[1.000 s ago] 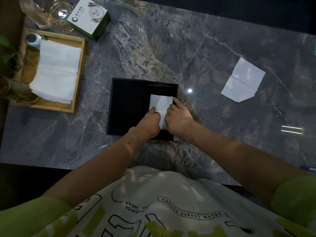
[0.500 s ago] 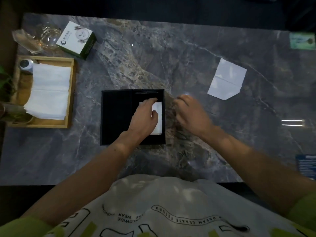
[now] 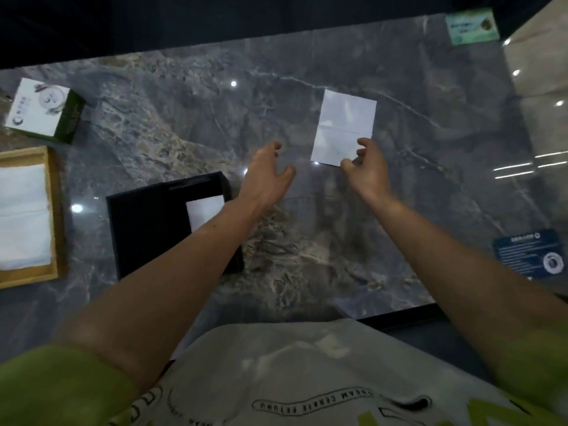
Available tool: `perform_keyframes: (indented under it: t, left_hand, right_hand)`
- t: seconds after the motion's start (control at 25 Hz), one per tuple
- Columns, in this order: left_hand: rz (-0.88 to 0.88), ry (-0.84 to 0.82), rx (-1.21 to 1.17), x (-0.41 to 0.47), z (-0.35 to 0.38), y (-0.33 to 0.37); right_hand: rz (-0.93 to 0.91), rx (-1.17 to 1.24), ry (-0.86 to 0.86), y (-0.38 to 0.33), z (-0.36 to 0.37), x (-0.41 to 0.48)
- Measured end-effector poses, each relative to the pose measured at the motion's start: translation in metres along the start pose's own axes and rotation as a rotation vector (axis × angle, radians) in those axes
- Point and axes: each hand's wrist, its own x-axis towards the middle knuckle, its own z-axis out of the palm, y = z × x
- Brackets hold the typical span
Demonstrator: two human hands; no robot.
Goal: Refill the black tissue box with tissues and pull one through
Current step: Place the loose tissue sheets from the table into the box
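Observation:
The black tissue box (image 3: 147, 229) lies on the marble table at centre left, with a folded white tissue (image 3: 204, 210) showing in its right part, partly hidden by my left forearm. A second folded white tissue (image 3: 344, 124) lies flat on the table further away to the right. My right hand (image 3: 367, 169) hovers at that tissue's near right corner, fingers curled and apart, with thumb and forefinger close to the edge. My left hand (image 3: 267, 176) is open over bare table, between the box and the far tissue, holding nothing.
A wooden tray (image 3: 53, 216) with a stack of white tissues (image 3: 23, 216) sits at the left edge. A green and white carton (image 3: 46, 113) stands behind it. A blue card (image 3: 528, 255) lies at the right, a green card (image 3: 471, 26) at the far right corner.
Both hands left the black box and reached forward to the right, toward the far tissue. The tissue in the box stays where it was. The camera view swung right.

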Motion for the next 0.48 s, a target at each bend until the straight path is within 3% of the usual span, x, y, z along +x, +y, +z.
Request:
perform_keyframes:
  t: [0.32, 0.48]
  left_hand:
    - [-0.308, 0.010, -0.175, 0.075, 0.067, 0.037]
    - [-0.368, 0.014, -0.174, 0.109, 0.085, 0.051]
  right_hand:
    - [0.185, 0.046, -0.025, 0.040, -0.027, 0.090]
    - [0.173, 0.065, -0.104, 0.050, -0.030, 0.119]
